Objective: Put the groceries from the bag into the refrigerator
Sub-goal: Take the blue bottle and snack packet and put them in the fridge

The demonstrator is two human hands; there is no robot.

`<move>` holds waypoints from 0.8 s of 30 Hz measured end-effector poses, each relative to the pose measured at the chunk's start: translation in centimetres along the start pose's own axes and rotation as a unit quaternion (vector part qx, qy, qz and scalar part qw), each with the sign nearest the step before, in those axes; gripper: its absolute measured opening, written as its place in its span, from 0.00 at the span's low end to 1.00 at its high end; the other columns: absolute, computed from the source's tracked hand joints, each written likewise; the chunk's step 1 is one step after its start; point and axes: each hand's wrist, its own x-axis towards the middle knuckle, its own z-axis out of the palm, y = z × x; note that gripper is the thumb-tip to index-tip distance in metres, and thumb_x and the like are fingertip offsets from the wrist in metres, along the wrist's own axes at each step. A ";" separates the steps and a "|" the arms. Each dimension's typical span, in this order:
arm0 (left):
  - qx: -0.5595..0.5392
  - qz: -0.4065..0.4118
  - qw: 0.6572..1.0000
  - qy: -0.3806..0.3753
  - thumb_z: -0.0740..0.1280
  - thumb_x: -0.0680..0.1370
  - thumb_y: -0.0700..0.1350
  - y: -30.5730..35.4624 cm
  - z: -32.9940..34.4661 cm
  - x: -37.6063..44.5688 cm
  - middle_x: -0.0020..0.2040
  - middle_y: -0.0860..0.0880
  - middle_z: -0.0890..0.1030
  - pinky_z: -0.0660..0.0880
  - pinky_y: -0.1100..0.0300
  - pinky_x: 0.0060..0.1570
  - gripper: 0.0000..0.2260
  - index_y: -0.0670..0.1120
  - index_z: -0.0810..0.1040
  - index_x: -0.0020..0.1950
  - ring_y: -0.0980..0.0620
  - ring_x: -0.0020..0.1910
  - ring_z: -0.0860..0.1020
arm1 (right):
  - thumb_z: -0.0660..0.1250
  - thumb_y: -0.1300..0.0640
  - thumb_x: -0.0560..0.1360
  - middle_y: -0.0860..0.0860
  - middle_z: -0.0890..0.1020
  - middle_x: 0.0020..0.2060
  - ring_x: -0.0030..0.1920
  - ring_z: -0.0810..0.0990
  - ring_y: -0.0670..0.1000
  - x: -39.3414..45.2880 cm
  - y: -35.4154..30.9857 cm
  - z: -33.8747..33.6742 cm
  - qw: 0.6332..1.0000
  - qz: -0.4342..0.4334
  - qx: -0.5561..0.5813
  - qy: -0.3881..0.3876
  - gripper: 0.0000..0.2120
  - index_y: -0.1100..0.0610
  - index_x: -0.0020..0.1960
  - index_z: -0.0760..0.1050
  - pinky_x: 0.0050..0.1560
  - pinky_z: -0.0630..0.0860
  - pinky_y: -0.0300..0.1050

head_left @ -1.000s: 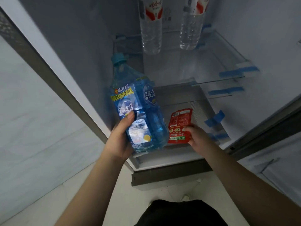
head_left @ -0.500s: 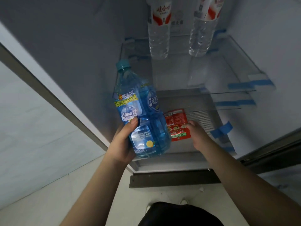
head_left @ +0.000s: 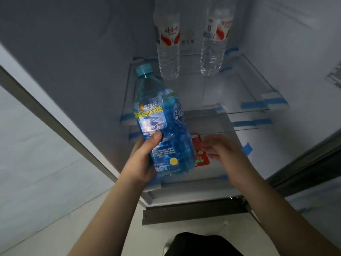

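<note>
My left hand (head_left: 142,159) grips a large blue drink bottle (head_left: 162,126) by its lower half and holds it upright in front of the open refrigerator. A red snack packet (head_left: 200,159) lies flat on a low shelf, partly hidden behind the bottle and my right hand. Just right of the bottle, my right hand (head_left: 221,150) hovers over the packet with its fingers loosely spread and holds nothing.
Two clear water bottles (head_left: 168,50) (head_left: 214,43) stand at the back of the upper glass shelf (head_left: 249,100). Blue tape marks the shelf edges. The refrigerator's left wall (head_left: 83,61) and the door frame at right (head_left: 304,163) bound the opening.
My right hand laid the red packet on the low shelf, let go and drew back. My left hand lifted the blue bottle a little higher.
</note>
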 end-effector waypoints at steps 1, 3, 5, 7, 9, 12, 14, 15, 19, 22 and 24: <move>0.007 0.008 1.000 -0.009 0.80 0.64 0.52 0.1 0.4 0.2 0.60 0.38 0.80 0.77 0.45 0.53 0.40 0.38 0.69 0.70 0.38 0.57 0.79 | 0.62 0.53 0.79 0.49 0.85 0.47 0.48 0.83 0.47 -0.7 -1.0 0.1 0.999 -0.034 -0.011 0.004 0.09 0.54 0.56 0.78 0.47 0.78 0.41; 0.024 0.020 0.999 -0.023 0.79 0.65 0.52 0.2 1.2 0.5 0.62 0.37 0.78 0.76 0.44 0.54 0.40 0.38 0.68 0.71 0.37 0.59 0.78 | 0.59 0.49 0.80 0.47 0.83 0.49 0.49 0.83 0.45 -2.0 -2.9 0.4 0.994 -0.101 -0.044 0.008 0.12 0.51 0.58 0.77 0.48 0.79 0.42; 0.053 0.027 0.998 -0.026 0.79 0.66 0.52 0.3 2.0 0.8 0.64 0.35 0.76 0.75 0.43 0.55 0.40 0.38 0.68 0.71 0.36 0.60 0.77 | 0.58 0.44 0.78 0.42 0.81 0.54 0.52 0.80 0.39 -2.8 -4.5 0.5 0.984 -0.151 -0.096 -0.008 0.17 0.47 0.63 0.74 0.50 0.78 0.38; 0.094 0.030 0.995 -0.025 0.79 0.66 0.54 0.2 2.8 1.2 0.64 0.35 0.76 0.75 0.43 0.57 0.39 0.39 0.68 0.70 0.35 0.61 0.77 | 0.60 0.45 0.77 0.39 0.78 0.58 0.57 0.77 0.36 -3.1 -5.4 0.8 0.974 -0.190 -0.115 -0.034 0.20 0.45 0.69 0.69 0.52 0.76 0.33; 0.126 0.034 0.991 -0.016 0.79 0.65 0.55 0.3 3.5 1.5 0.62 0.37 0.79 0.75 0.44 0.56 0.38 0.39 0.70 0.68 0.36 0.60 0.78 | 0.62 0.47 0.76 0.40 0.76 0.62 0.59 0.76 0.36 -3.0 -5.7 1.1 0.970 -0.207 -0.118 -0.045 0.25 0.45 0.73 0.64 0.52 0.76 0.33; 0.158 0.038 0.986 -0.018 0.79 0.65 0.54 0.7 4.5 1.9 0.61 0.39 0.80 0.76 0.42 0.57 0.36 0.41 0.70 0.67 0.38 0.59 0.79 | 0.66 0.48 0.75 0.43 0.74 0.65 0.62 0.75 0.39 -2.7 -5.8 1.3 0.961 -0.237 -0.136 -0.039 0.31 0.48 0.75 0.60 0.56 0.77 0.38; 0.181 0.042 0.982 -0.022 0.77 0.68 0.52 1.0 5.0 2.1 0.61 0.41 0.80 0.76 0.42 0.59 0.32 0.43 0.70 0.68 0.40 0.59 0.79 | 0.67 0.48 0.74 0.43 0.74 0.65 0.62 0.75 0.40 -2.4 -6.2 1.0 0.957 -0.254 -0.138 -0.033 0.32 0.48 0.75 0.61 0.58 0.77 0.41; 0.193 0.049 0.980 -0.026 0.75 0.69 0.51 1.2 5.2 2.3 0.61 0.42 0.80 0.76 0.43 0.59 0.30 0.44 0.70 0.68 0.41 0.59 0.79 | 0.67 0.48 0.74 0.42 0.75 0.65 0.62 0.75 0.40 -2.3 -6.4 0.8 0.955 -0.261 -0.134 -0.031 0.31 0.48 0.75 0.61 0.58 0.77 0.41; 0.261 0.081 0.960 -0.068 0.72 0.70 0.49 2.4 6.3 3.1 0.62 0.45 0.80 0.76 0.49 0.59 0.29 0.44 0.68 0.68 0.45 0.61 0.78 | 0.67 0.45 0.75 0.44 0.74 0.65 0.64 0.74 0.43 -1.5 -7.0 0.2 0.953 -0.281 -0.113 -0.026 0.30 0.46 0.74 0.62 0.60 0.77 0.50; 0.319 0.095 0.939 -0.085 0.72 0.70 0.49 3.0 6.7 3.8 0.64 0.47 0.78 0.76 0.53 0.58 0.31 0.46 0.65 0.71 0.49 0.62 0.78 | 0.66 0.44 0.74 0.46 0.74 0.66 0.65 0.74 0.44 -0.8 -7.4 -0.3 0.952 -0.289 -0.103 -0.017 0.30 0.45 0.74 0.62 0.60 0.77 0.53; 0.350 0.099 0.927 -0.092 0.71 0.71 0.51 3.6 7.0 4.3 0.65 0.50 0.77 0.76 0.55 0.58 0.32 0.47 0.63 0.72 0.52 0.63 0.77 | 0.66 0.46 0.75 0.47 0.74 0.66 0.65 0.74 0.46 -0.3 -7.8 -0.7 0.950 -0.297 -0.093 -0.017 0.29 0.45 0.74 0.62 0.60 0.77 0.54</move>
